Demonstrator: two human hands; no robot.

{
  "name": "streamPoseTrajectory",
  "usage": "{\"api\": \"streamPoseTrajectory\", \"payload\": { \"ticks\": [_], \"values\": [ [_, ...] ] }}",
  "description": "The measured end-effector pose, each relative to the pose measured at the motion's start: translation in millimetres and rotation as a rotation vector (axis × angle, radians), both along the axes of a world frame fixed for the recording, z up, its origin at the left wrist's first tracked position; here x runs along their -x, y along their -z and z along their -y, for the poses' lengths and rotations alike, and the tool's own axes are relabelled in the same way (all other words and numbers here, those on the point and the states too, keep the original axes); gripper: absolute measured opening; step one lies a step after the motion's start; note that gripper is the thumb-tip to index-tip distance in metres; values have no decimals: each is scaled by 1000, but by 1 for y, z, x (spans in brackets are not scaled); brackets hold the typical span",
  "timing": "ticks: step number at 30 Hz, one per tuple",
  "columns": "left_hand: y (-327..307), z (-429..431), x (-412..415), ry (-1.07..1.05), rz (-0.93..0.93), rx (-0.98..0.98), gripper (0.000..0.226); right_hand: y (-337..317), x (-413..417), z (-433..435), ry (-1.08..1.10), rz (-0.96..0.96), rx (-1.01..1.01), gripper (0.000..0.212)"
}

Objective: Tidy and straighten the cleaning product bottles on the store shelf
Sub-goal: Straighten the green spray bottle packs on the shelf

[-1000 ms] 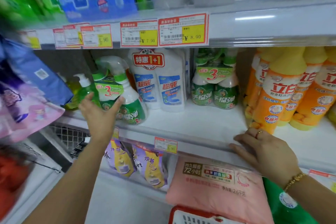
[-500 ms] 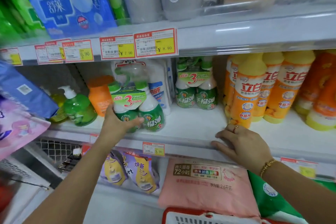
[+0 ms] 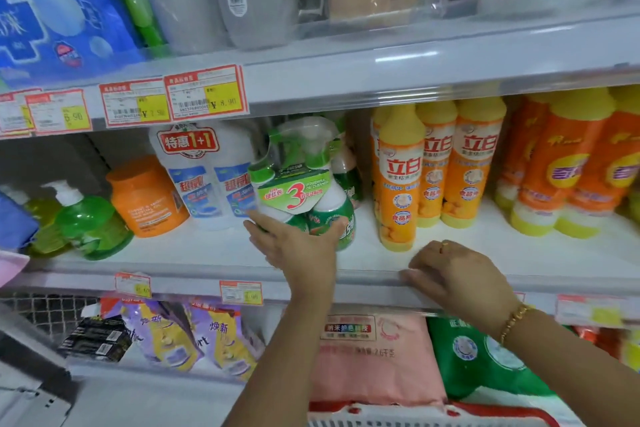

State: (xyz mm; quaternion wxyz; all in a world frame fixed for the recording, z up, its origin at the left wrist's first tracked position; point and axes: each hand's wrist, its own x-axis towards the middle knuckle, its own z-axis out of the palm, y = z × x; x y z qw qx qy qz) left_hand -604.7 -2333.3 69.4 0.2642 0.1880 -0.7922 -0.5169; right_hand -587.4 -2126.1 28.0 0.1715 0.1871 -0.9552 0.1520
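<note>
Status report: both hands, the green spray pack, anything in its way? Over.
Left hand grips green spray pack low. Right hand rests on shelf edge, holding nothing. Second green pack just behind; yellow bottles close beside.

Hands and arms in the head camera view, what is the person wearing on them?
No sleeves are in view. The right hand has a thin gold ring on one finger, and a gold beaded bracelet circles that wrist. The left hand shows no ring, watch or bracelet.
</note>
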Motion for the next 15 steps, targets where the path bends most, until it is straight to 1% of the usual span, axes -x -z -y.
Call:
{"api": "streamPoseTrajectory", "payload": {
  "ticks": [3, 5, 11, 15],
  "values": [
    [5, -5, 11, 34, 9, 46, 140, -3, -3, -36, 151, 121, -55, 77],
    [7, -7, 18, 83, 4, 65, 142, -4, -2, -43, 185, 146, -109, 85],
    [8, 12, 31, 216, 41, 104, 135, 2, 3, -42, 192, 62, -153, 84],
    [0, 16, 28, 221, 105, 109, 132, 5, 6, -42, 184, 34, -148, 85]
  ]
}}
